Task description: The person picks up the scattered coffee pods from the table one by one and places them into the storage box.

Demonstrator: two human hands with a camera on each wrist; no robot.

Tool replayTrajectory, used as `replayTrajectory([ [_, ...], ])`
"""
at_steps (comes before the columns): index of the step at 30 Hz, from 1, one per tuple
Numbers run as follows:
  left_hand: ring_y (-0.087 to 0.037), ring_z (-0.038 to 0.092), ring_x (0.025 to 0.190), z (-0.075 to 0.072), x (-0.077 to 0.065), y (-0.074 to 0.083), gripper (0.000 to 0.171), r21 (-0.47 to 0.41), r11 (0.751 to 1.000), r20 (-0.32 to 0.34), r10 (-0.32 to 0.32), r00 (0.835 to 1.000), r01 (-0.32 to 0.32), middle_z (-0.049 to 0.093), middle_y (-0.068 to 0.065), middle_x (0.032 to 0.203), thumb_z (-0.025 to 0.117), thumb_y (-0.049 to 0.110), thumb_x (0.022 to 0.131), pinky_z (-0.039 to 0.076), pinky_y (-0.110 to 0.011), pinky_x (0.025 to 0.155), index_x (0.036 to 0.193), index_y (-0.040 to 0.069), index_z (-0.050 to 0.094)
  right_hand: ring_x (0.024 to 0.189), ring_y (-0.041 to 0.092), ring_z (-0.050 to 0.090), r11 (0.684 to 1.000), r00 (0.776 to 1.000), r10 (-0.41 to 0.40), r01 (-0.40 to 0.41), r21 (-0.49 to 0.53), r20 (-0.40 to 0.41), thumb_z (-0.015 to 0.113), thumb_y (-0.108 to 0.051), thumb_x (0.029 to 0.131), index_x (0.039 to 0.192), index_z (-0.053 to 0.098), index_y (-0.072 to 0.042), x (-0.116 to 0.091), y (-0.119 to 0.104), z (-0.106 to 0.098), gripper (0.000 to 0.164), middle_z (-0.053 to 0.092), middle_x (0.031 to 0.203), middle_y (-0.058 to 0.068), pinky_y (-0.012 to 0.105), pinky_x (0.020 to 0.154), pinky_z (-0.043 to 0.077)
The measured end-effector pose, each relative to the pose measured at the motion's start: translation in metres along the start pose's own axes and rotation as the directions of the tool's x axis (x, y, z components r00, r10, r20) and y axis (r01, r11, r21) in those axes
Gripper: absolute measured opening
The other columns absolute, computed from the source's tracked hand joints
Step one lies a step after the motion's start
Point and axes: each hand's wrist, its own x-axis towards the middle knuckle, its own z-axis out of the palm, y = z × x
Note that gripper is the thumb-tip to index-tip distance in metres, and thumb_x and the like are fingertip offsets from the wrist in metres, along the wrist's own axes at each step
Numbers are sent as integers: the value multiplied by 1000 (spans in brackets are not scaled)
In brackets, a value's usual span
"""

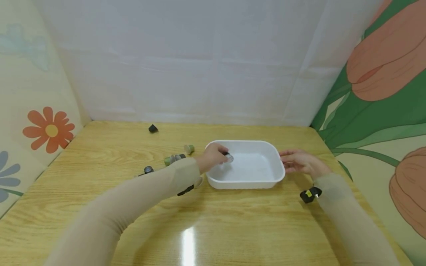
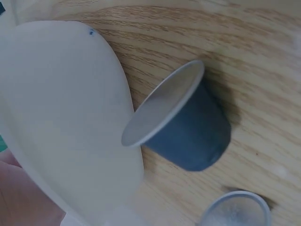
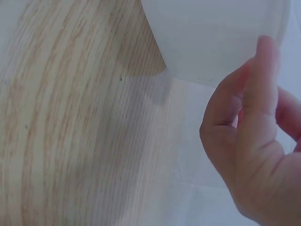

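A white rectangular basin (image 1: 246,184) stands on the wooden table. My left hand (image 1: 214,157) reaches over its left rim and pinches a coffee capsule (image 1: 229,158) with a silvery lid above the basin floor. At the basin's right end, my right hand (image 1: 298,162) has its fingertips at the outer wall, just under the rim. In the right wrist view, the fingers (image 3: 266,75) of that hand bend gently beside the white wall. The left wrist view shows a dark blue capsule (image 2: 195,129) lying beside the basin (image 2: 70,103); the left hand (image 2: 26,197) is mostly hidden behind the basin wall.
Left of the basin lie several more capsules, among them a green one (image 1: 189,149) and another green one (image 1: 168,161). A dark round piece (image 1: 148,169) is farther left, and a small black object (image 1: 153,128) sits near the back edge. A white cloth (image 1: 199,74) hangs behind the table.
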Motion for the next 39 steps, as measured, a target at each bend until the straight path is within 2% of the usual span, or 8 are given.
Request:
replayTrajectory([
  [3, -18, 59, 78, 3, 1, 1, 41, 24, 1000, -12, -12, 1000, 12, 66, -22, 114, 67, -11, 82, 55, -26, 73, 122, -9, 61, 80, 14, 67, 1000, 1000, 1, -1, 3, 0, 46, 2, 100, 134, 33, 13, -1, 0, 1, 37, 67, 92, 4, 28, 71, 58],
  [5, -19, 61, 80, 5, 2, 0, 42, 37, 999, -13, -23, 1000, 24, 65, -21, 116, 68, -11, 81, 55, -27, 75, 122, -8, 61, 80, 14, 67, 1000, 1000, 2, -2, 3, 1, 46, 2, 100, 134, 33, 13, -1, -1, 1, 38, 67, 92, 4, 28, 71, 58],
  [10, -26, 64, 92, 5, 2, 0, 43, 76, 997, 8, -33, 999, 32, 61, -20, 124, 68, -7, 84, 54, -31, 86, 126, -5, 60, 80, 14, 66, 1000, 1000, 5, -5, -6, 0, 47, 1, 100, 135, 32, 14, 0, 0, 0, 40, 67, 92, 4, 28, 71, 58],
  [15, -30, 62, 106, 1, -2, 2, 42, 33, 999, 40, -22, 999, 21, 59, -20, 127, 65, -5, 87, 52, -34, 91, 128, -5, 58, 80, 13, 66, 1000, 1000, 8, -8, -21, 3, 46, 1, 100, 134, 34, 12, 1, -1, -1, 37, 67, 92, 3, 27, 71, 57],
  [19, -31, 59, 113, -3, -7, 4, 43, -8, 1000, 61, -7, 998, 7, 58, -20, 129, 64, -5, 87, 51, -35, 93, 129, -5, 56, 79, 12, 64, 999, 1000, 19, -19, -32, -3, 46, 0, 100, 130, 38, 10, 0, -1, -1, 32, 65, 90, 3, 25, 70, 56],
  [29, -31, 53, 122, -13, -30, 7, 43, -34, 997, 107, 66, 992, -63, 54, -20, 135, 60, 0, 94, 45, -39, 101, 136, -4, 50, 81, 13, 61, 1000, 1000, 31, -31, -3, 4, 46, -1, 100, 120, 47, 1, 2, 0, -3, 20, 62, 90, 2, 26, 69, 57],
  [35, -33, 52, 123, -22, -39, 1, 44, -52, 993, 112, 109, 988, -103, 53, -24, 134, 59, 0, 94, 46, -38, 101, 137, -7, 48, 81, 13, 61, 1000, 1000, 22, -22, -9, 12, 46, 0, 100, 122, 45, 3, 1, -1, -3, 22, 63, 90, 2, 26, 70, 57],
  [39, -34, 50, 124, -28, -47, -3, 46, -64, 993, 117, 101, 988, -94, 52, -23, 135, 58, 1, 95, 44, -40, 102, 139, -6, 46, 82, 13, 61, 999, 999, 33, -33, -2, 1, 46, -1, 101, 123, 45, 3, 1, -2, -2, 23, 62, 91, 2, 26, 70, 57],
])
